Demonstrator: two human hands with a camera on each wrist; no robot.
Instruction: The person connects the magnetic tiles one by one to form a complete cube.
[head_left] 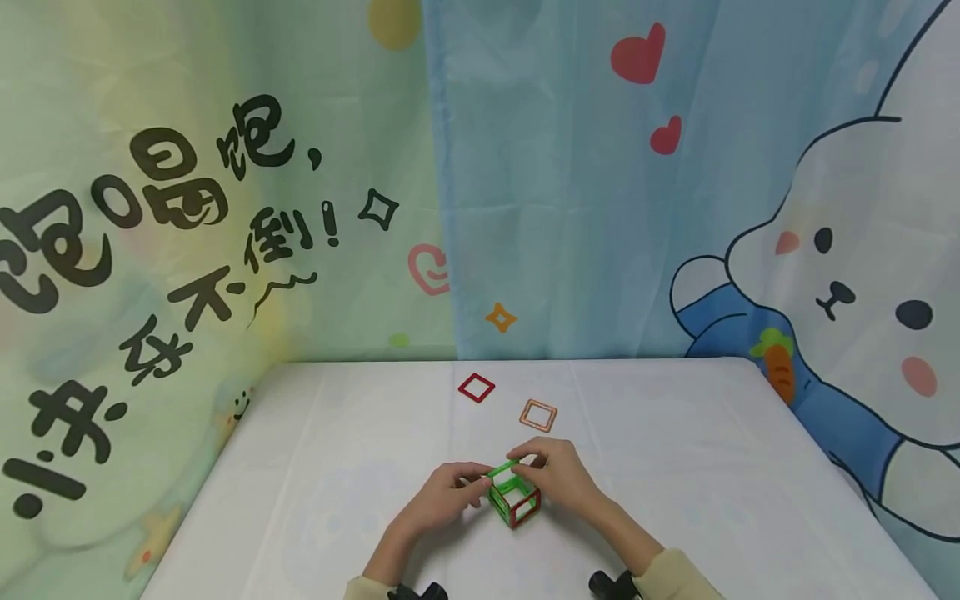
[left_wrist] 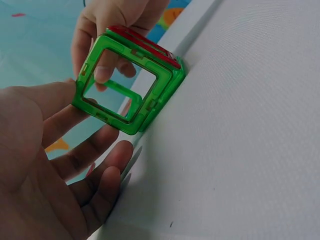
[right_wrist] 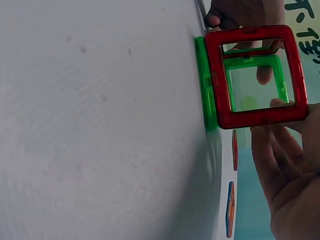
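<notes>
A box of see-through magnetic tiles (head_left: 514,518), with green and red square frames, stands on the white table between both hands. My left hand (head_left: 442,502) holds its left side. In the left wrist view, the thumb is at a corner of a green tile (left_wrist: 112,121), with the index finger behind it and the other fingers loosely curled below. My right hand (head_left: 564,477) pinches the upper far edge from the right. In the right wrist view a red tile (right_wrist: 260,118) stands upright beside a green tile (right_wrist: 206,85) low at the table, and the right thumb and fingers meet its corner.
Beyond the hands, a loose red square tile (head_left: 469,395) and an orange square tile (head_left: 525,411) lie flat on the white table (head_left: 360,433). Printed curtains (head_left: 555,208) hang behind the table and at its sides.
</notes>
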